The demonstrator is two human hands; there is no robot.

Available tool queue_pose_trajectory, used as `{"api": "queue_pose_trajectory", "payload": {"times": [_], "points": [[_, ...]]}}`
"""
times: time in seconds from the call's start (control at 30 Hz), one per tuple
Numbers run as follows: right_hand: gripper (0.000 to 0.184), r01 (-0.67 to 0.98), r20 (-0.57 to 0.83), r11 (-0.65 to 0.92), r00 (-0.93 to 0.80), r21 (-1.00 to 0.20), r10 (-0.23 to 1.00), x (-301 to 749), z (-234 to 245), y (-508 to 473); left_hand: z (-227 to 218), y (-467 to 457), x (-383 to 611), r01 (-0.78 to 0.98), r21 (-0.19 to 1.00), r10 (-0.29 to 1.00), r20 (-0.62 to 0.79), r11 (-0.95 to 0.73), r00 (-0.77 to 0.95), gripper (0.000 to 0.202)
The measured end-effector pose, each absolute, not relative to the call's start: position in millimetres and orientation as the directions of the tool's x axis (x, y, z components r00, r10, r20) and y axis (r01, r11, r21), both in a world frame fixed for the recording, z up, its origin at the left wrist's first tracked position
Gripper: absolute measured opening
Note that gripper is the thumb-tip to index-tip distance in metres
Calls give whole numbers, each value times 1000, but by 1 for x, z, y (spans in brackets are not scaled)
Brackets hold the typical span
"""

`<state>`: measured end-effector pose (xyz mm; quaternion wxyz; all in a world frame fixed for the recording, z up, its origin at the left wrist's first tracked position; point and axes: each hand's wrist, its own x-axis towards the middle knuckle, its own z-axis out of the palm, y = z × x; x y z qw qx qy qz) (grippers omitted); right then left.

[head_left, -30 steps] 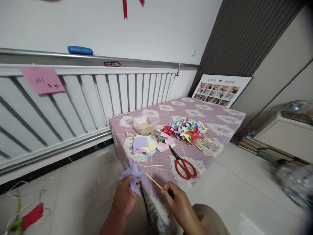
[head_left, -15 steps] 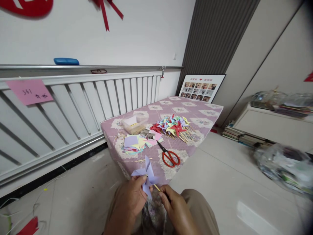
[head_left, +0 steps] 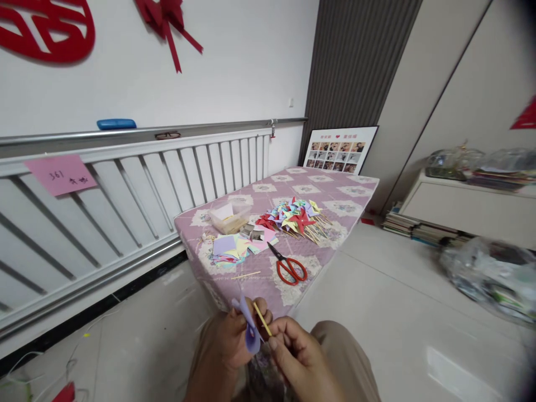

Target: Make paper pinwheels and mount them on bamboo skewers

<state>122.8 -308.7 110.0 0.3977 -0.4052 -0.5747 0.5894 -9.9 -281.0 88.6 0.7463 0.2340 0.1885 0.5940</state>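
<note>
My left hand [head_left: 234,338] is closed on a lilac paper pinwheel [head_left: 250,335], which is turned edge-on above my lap. In my right hand [head_left: 295,354] a thin wooden stick [head_left: 262,319] is pinched, its upper end close behind the pinwheel. Whether stick and pinwheel are joined is hidden by the fingers. Just beyond my hands, red-handled scissors [head_left: 292,271] lie on the table with blades pointing away. A loose thin stick [head_left: 246,275] rests near the table's front edge. Colored paper squares [head_left: 226,244] are stacked to the left.
A floral cloth covers the table [head_left: 288,187]. On it are a clear plastic box [head_left: 229,216] and a pile of finished pinwheels [head_left: 299,219]. A white radiator [head_left: 201,167] runs along the left. Plastic bags [head_left: 489,279] sit on the floor at right.
The lilac pinwheel has turned from facing me to edge-on in my left hand. The stick in my right hand now stands more upright beside it. The view has tilted slightly up.
</note>
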Motion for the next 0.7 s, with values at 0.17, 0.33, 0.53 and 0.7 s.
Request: {"api": "queue_pose_trajectory", "payload": {"times": [0.17,0.33,0.53,0.7], "points": [[41,-32,-62,-80,-378,-996,924,119,105,-316,79,-282,-12,-824,542,968,66,168,241,47],[44,-12,-84,-97,-396,-995,914,120,111,-322,78,-286,-15,-838,515,963,84,177,255,47],[45,12,-20,-16,-394,-1000,919,118,111,-322,88,-291,-15,-819,543,963,65,184,260,59],[42,-12,-4,-9,-397,-1000,918,116,105,-324,90,-291,-15,-850,501,960,116,166,256,64]]}}
